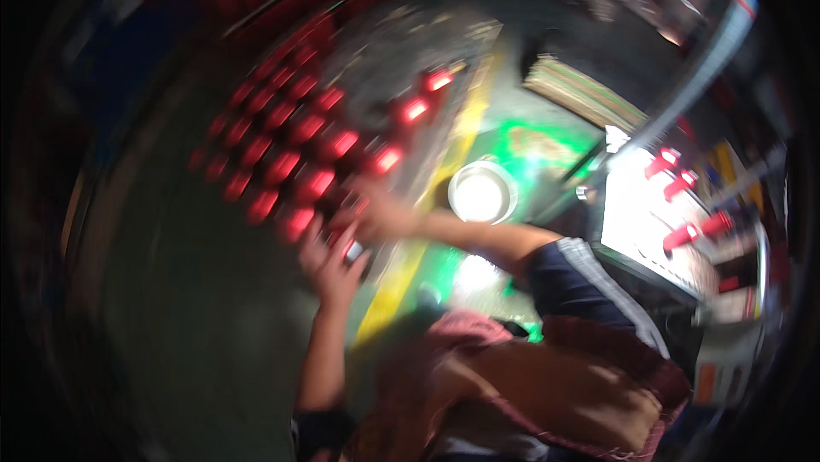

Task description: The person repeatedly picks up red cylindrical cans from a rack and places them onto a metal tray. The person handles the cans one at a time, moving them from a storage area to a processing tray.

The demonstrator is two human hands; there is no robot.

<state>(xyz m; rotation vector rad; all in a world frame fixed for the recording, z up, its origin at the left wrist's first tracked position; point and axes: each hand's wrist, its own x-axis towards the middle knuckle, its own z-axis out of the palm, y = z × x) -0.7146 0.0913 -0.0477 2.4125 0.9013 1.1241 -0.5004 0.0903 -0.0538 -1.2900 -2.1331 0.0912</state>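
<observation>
Red cylindrical pieces [290, 142] in rows were being handled: the left hand [331, 264] and right hand [373, 216] met at the near row; grip states could not be told through blur. Careful placement seemed needed next.

Caps [286, 133] glowing red, in rows on dark grey-green floor [171, 291]. Stripe [410, 257] on floor yellow, green patch [530, 142] beside it. Bowl [481, 192] silver, bright white inside. Sleeve [581, 278] dark navy with 1 grey-white stripe. Cloth [547, 385] brown, pink checked edging. Worktop [641, 214] at right washed-out white with more red pieces [683, 236].
</observation>
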